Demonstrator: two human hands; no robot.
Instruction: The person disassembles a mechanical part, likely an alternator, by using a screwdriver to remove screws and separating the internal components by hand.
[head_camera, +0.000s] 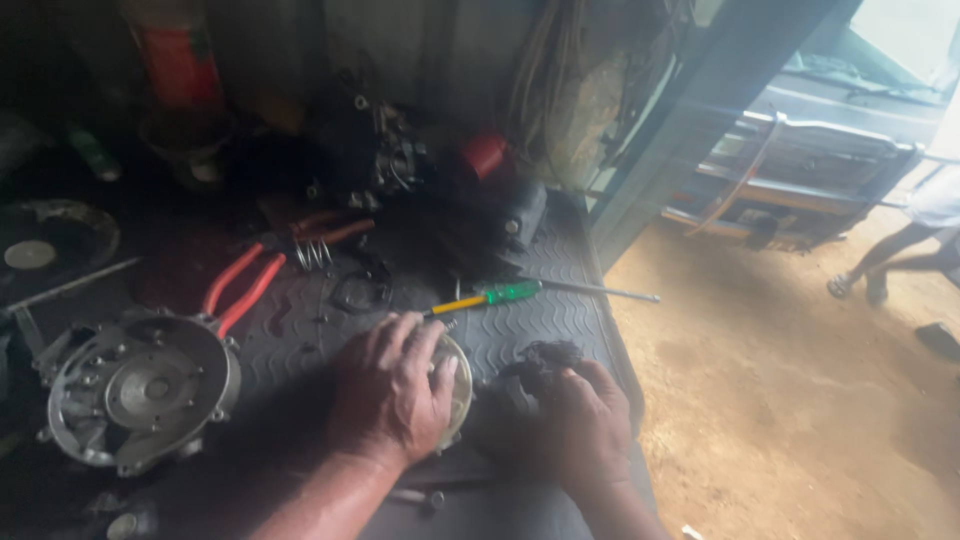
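We see the left hand (392, 390) spread flat over a round metal part (455, 385) on the ribbed rubber mat (530, 330), while the right hand (580, 425) pinches a dark rag (545, 358) beside it. A green-handled screwdriver (510, 292) lies just beyond; red pliers (245, 285) and a round metal housing (140, 385) sit left.

The left hand (392, 392) covers most of that round metal part (458, 385), and the stuff along the back wall's too dark to make out.
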